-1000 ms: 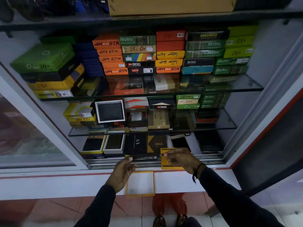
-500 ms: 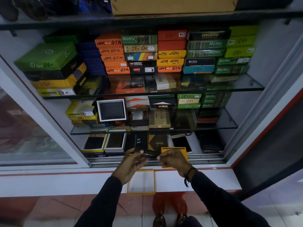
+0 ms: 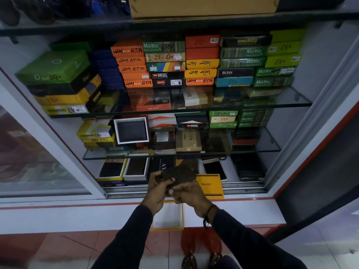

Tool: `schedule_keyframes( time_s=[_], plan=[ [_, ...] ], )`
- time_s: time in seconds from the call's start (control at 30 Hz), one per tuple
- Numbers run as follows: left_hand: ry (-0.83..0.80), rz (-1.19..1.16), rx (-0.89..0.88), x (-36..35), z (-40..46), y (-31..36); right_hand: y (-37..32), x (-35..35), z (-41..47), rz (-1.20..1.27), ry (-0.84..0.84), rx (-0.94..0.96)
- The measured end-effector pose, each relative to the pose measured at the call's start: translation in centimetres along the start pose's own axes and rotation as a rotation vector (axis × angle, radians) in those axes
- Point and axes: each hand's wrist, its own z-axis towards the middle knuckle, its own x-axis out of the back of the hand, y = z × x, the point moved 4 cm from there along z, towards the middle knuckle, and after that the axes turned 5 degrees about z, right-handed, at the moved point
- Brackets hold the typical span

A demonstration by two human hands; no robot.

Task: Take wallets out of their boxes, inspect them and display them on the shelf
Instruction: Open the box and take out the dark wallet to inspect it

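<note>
Both hands now hold the dark wallet (image 3: 175, 176) up between them: my left hand (image 3: 158, 191) is wrapped around its near-left edge with the thumb on top, and my right hand (image 3: 189, 197) is closed on its lower edge from beneath. A second ago the hands were apart and low, the right on the yellow Balisi lid (image 3: 210, 185) and the left reaching towards the bottom shelf; since then the wallet has come up into both, and the lid lies released just right of my right hand, leaning at the cabinet's sliding track. Below my left wrist the yellow-edged box tray (image 3: 169, 216) sits on the white ledge (image 3: 242, 212), and it looks empty. I judge the unboxing step done and the inspection just starting; the wallet appears closed, tilted, its far corner raised. Beyond the hands, the bottom shelf (image 3: 231, 166) already shows open boxed wallets to the left, so placing comes after the check.
</note>
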Motion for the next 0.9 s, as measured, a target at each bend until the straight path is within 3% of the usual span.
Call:
schedule_keyframes(
  time_s=[0.07, 0.17, 0.33, 0.53, 0.67, 0.8, 0.9],
  plan=[
    [-0.04, -0.016, -0.004, 0.4, 0.3, -0.2, -0.5, 1.4, 0.5, -0.063, 0.077, -0.005],
    [-0.065, -0.058, 0.032, 1.3, 0.9, -0.6, -2.1, 4.7, 1.4, -0.172, 0.345, 0.105],
    [-0.18, 0.175, -0.066, 1.6, 0.5, -0.2, -2.3, 6.7, 3.1, -0.484, 0.126, 0.153],
    [-0.071, 0.481, -0.34, 2.3, 0.5, 0.5, -1.4, 6.1, 1.1, -1.189, 0.229, 0.685],
    [-0.092, 0.526, -0.402, 2.7, 0.5, 0.3, -0.7, 6.0, 0.6, -1.28, 0.226, 0.83],
    [-0.105, 0.561, -0.34, 3.3, 0.4, 0.2, -0.4, 5.9, 1.4, -1.156, 0.207, 0.662],
    [-0.105, 0.502, -0.17, 4.3, 0.2, -0.2, 0.2, 5.9, 2.5, -0.67, 0.091, 0.254]
  ],
)
